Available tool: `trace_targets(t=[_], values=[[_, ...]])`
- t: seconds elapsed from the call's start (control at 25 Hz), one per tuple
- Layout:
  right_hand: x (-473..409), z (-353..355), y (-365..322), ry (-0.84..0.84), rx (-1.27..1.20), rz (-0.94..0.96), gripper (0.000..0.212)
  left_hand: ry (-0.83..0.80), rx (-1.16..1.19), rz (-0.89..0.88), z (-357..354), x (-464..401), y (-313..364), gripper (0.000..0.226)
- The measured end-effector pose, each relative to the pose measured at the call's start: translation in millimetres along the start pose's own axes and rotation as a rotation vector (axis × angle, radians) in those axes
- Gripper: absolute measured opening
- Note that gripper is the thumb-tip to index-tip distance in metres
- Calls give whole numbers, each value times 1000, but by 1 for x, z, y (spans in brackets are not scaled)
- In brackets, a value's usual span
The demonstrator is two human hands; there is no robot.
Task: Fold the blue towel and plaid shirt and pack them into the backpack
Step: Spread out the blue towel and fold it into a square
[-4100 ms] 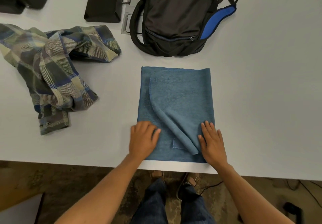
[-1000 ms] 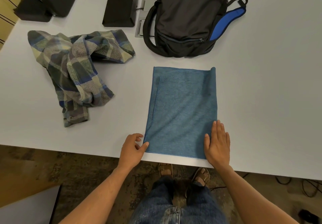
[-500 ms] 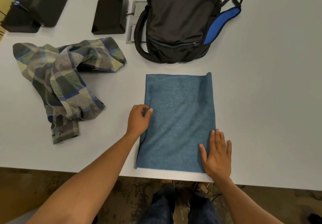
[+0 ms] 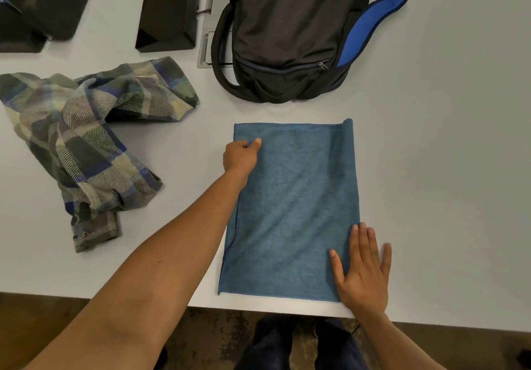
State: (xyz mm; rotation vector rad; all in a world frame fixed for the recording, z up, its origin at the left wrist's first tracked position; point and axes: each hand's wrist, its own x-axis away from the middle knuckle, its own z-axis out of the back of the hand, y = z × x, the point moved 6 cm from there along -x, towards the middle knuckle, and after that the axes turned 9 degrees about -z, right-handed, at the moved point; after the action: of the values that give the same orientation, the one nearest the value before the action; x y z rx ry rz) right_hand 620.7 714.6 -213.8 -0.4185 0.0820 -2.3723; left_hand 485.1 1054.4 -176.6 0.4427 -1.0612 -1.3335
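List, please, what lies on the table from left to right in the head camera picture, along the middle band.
plaid shirt → left hand, pinching the towel's left edge → blue towel → right hand, flat on the towel's near right corner.

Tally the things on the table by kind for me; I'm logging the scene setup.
Cloth items: 2, the blue towel and the plaid shirt
Bags: 1, the backpack
Black boxes: 1, the black box
Dark equipment at the far left corner: 1, cut off by the frame
Metal floor-box plates: 1
Total: 6
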Motion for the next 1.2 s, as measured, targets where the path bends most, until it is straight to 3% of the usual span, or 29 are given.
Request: trace_targets(t=[0.08, 0.24, 0.44, 0.92, 1.04, 1.2], values=[[1, 0, 0, -4, 3, 1, 76, 39, 60, 0, -1, -7, 2, 50], [0, 1, -1, 0, -6, -6, 75, 119, 139, -24, 11, -19, 7, 21], [0, 3, -2, -3, -11, -4, 75, 164, 87, -35, 28, -30, 2, 12], [1, 4, -1, -5, -7, 0, 75, 58, -245, -35, 29, 11, -24, 25], [1, 5, -2, -3, -22, -1, 75, 24, -273, -73, 31, 26, -32, 28], [1, 5, -2, -3, -22, 1, 74, 20, -486, -144, 38, 32, -44, 23]])
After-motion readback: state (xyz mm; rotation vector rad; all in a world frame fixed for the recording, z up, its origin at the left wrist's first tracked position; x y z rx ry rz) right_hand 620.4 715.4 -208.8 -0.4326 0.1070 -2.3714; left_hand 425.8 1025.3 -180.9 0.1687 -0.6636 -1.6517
